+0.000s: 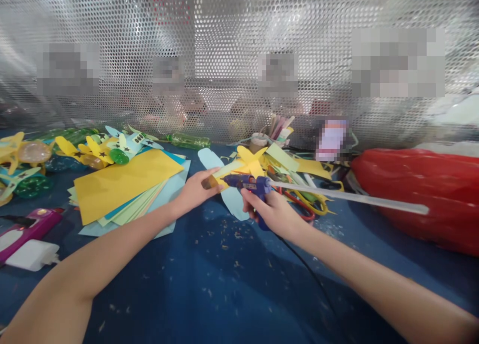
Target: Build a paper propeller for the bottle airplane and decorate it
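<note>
My left hand (197, 188) pinches a paper airplane (232, 167) by one end of its pale rolled body. A light blue wing (235, 202) sticks out on both sides of it, and yellow tail pieces (253, 158) stand at its far end. My right hand (275, 212) is wrapped round the handle of a blue glue gun (264, 185). The nozzle points left, close to my left fingertips and the airplane; whether it touches cannot be seen. From the gun's back a long, translucent glue stick (348, 194) reaches out to the right.
Left lie stacked coloured papers (129, 184), bottle-and-paper planes (119, 152), a purple power strip (39, 222) and a white plug adapter (32, 256). Scissors (318, 204), paper scraps, a phone (331, 138) and a red plastic bag (419, 199) are right. Behind stands a perforated metal screen (232, 35).
</note>
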The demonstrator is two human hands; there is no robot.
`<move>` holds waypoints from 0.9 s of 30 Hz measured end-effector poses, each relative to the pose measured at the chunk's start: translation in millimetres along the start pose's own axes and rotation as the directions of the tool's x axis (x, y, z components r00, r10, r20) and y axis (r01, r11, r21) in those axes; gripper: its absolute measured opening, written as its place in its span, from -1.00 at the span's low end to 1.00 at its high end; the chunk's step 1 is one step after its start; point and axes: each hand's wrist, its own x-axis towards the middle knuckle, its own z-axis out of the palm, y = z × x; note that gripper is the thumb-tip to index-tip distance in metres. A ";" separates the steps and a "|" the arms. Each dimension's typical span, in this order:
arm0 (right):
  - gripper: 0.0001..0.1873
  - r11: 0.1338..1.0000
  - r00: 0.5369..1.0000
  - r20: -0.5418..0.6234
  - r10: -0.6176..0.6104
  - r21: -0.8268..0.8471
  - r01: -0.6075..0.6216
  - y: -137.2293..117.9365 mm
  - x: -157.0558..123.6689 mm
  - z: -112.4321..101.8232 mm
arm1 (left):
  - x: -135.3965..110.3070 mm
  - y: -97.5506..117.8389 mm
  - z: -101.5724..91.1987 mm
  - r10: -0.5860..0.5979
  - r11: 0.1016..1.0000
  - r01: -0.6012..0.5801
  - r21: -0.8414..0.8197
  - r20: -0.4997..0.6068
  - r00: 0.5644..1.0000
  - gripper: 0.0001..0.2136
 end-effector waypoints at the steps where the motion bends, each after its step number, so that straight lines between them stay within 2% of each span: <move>1: -0.43 1.000 1.000 -0.005 -0.002 -0.005 0.002 0.0 0.8 0.3 | -0.1 0.6 0.2 0.000 1.000 0.000 0.002 0.000 1.000 -0.51; 11: -0.43 1.000 1.000 0.006 0.022 -0.010 -0.022 2.1 3.5 4.9 | -2.5 4.3 0.7 0.059 0.997 -0.058 0.041 -0.016 0.998 -0.52; 21: -0.48 0.996 0.993 -0.099 0.064 -0.057 -0.070 -4.2 3.8 -4.6 | -2.4 6.0 -0.2 0.026 0.997 -0.026 0.066 -0.002 1.000 -0.52; 27: -0.44 0.996 0.995 -0.061 0.084 0.007 -0.084 -4.4 3.7 -3.2 | -2.5 5.1 0.1 0.022 0.998 -0.021 0.064 -0.010 1.000 -0.52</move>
